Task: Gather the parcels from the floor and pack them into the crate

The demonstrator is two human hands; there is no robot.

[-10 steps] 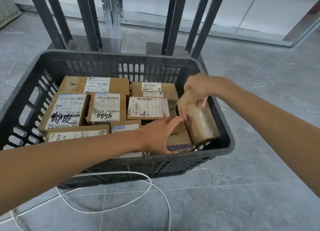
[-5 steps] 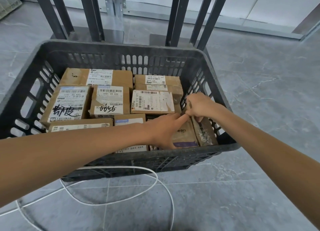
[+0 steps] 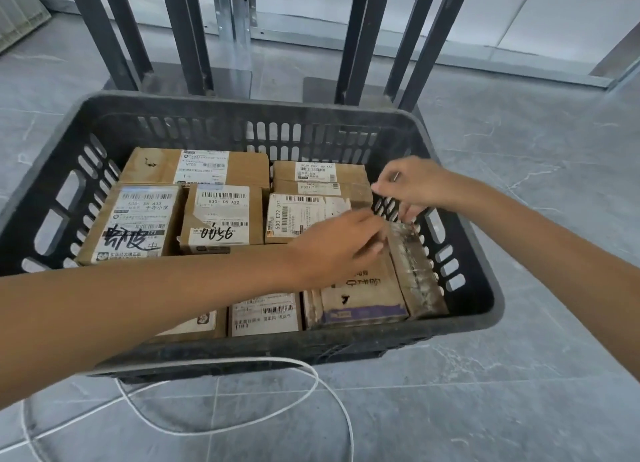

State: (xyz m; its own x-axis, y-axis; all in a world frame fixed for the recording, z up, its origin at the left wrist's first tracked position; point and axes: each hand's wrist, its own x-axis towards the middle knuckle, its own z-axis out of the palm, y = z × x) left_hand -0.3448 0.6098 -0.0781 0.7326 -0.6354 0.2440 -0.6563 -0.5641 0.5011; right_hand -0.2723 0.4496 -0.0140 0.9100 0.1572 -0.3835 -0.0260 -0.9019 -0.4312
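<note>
Grip gone: right hand point(image 3: 417, 188) has lifted off the taped parcel point(image 3: 415, 271), loosely open; left hand point(image 3: 337, 247) open beside it.

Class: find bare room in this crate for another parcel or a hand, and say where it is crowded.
In the crate, only the far right corner looks free, between the back-right parcel and the side wall, below the right hand. Elsewhere parcels lie edge to edge.
</note>
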